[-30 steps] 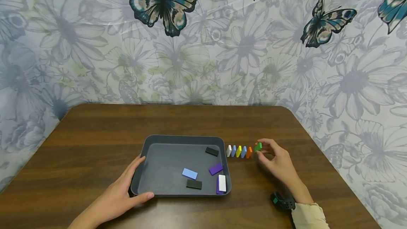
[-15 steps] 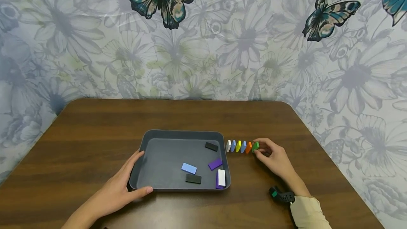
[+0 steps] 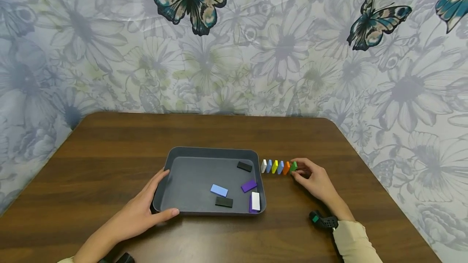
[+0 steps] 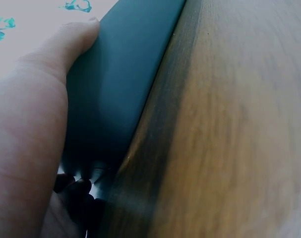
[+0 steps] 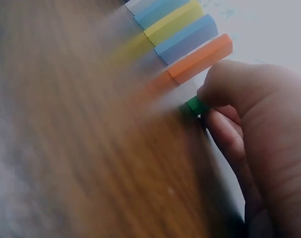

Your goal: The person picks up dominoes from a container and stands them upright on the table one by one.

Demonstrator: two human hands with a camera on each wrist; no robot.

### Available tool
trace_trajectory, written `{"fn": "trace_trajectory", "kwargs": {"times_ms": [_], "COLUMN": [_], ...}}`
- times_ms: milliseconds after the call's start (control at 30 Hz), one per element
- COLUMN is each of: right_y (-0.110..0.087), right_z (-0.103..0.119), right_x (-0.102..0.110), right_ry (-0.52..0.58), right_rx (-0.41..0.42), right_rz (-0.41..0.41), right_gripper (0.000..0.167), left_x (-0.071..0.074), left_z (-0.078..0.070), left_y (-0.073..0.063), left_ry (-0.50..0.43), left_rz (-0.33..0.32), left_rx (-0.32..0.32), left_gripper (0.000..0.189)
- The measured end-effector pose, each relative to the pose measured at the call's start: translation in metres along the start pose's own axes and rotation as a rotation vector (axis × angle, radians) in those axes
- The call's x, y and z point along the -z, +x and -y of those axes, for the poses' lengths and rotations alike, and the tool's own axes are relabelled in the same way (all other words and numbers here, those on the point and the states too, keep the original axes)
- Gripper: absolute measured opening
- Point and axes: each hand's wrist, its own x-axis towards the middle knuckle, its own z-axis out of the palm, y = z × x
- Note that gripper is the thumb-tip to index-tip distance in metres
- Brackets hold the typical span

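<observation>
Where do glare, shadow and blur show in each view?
Head view: mostly crisp, pale sheen on the table in front of the tray; left wrist view: dark shadow along the tray's base, upper left washed out; right wrist view: the orange block mirrored as a blurry streak, wood at left blurred.

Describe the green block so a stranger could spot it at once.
On the brown table, find the grey tray, then the row of blocks standing off its right side. The green block is at the row's end away from the tray, pinched by the right hand. Only it is green; its neighbour is orange.
</observation>
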Motion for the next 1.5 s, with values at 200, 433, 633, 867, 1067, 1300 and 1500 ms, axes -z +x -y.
{"fn": "trace_trajectory", "kwargs": {"times_ms": [200,433,633,867,1067,1300,1500], "right_y": [0.0,-0.005,-0.004,-0.006,-0.004,0.003,0.014], "right_z": [-0.002,-0.002,0.003,0.01,0.023,0.039,0.059], "right_x": [-0.004,-0.001,0.002,0.004,0.007,0.003,-0.001], "right_ry": [0.005,-0.034,0.018,0.116,0.188,0.169,0.194], "right_rx": [-0.007,-0.006,0.034,0.055,0.058,0.151,0.248], "right_rz": [0.034,0.043,0.021,-0.032,-0.133,-0.198,-0.196], "right_gripper": [0.041,0.05,0.058,0.062,0.063,0.061,0.059], "left_x": [-0.003,-0.006,-0.003,-0.003,-0.003,-0.001,-0.001], "left_z": [0.004,0.002,0.0,0.002,0.003,0.008,0.009], "left_y": [-0.003,-0.007,-0.009,-0.007,-0.003,-0.002,0.002], "left_ry": [0.009,0.007,0.017,0.016,-0.002,0.024,0.052], "left_rz": [-0.008,-0.019,-0.046,-0.037,-0.032,-0.065,-0.062], "left_rx": [0.009,0.007,-0.013,-0.004,-0.023,-0.079,-0.098], "left_gripper": [0.103,0.103,0.102,0.103,0.102,0.112,0.113]}}
